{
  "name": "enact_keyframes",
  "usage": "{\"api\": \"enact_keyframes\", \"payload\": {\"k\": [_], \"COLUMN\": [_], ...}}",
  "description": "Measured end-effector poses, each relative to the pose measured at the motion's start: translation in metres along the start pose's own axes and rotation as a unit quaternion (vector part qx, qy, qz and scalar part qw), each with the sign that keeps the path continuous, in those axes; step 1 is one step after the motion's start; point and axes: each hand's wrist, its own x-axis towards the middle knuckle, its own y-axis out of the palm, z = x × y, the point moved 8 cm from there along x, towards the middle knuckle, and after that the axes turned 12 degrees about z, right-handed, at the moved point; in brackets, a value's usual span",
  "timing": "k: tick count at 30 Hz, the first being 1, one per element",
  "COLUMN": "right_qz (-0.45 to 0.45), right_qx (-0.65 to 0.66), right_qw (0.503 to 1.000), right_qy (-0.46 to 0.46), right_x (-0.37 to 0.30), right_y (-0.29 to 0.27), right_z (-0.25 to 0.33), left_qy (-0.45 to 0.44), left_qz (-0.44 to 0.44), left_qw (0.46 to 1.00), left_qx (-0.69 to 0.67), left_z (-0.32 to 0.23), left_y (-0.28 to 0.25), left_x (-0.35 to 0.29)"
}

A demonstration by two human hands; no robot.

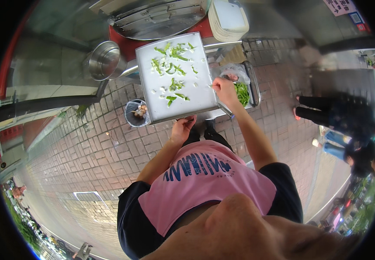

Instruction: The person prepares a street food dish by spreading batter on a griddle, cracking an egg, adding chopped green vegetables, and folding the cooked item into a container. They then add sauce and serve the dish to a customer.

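Note:
A square metal tray (187,102) is in front of me, its pale surface scattered with chopped green leaves (176,84) and small white bits. My left hand (182,130) is closed on the tray's near edge from below. Just off the tray's right side, my right hand (225,91) has its fingers pinched together; what they hold, if anything, is too small to make out. Beneath and beside that hand, a container holds cut greens (241,93). Behind the greens lies a clear plastic bag (236,73) with something pinkish on it.
Beyond the tray stands a rounded steel cooker (159,19). A stack of pale plates (227,21) is to its right, and a steel pot (106,60) to its left. A lined bin (137,113) with eggshells sits on the brick paving. People (339,110) are at the right.

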Motion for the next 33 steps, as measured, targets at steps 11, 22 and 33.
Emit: {"api": "enact_keyframes", "payload": {"k": [11, 22, 33], "right_qz": [0.122, 0.174, 0.077], "right_qx": [-0.219, -0.241, -0.255], "right_qw": [0.958, 0.927, 0.898], "right_qy": [-0.140, -0.229, -0.349], "right_x": [0.032, -0.015, -0.017], "right_y": [0.003, -0.019, -0.065], "right_z": [0.178, 0.223, 0.259], "left_qy": [0.017, 0.016, 0.034], "left_qz": [0.080, 0.092, 0.118], "left_qw": [0.996, 0.991, 0.985], "left_qx": [0.039, 0.100, 0.119], "left_z": [-0.014, -0.061, -0.112], "left_y": [0.011, 0.102, 0.155], "left_x": [-0.010, -0.080, -0.080]}}
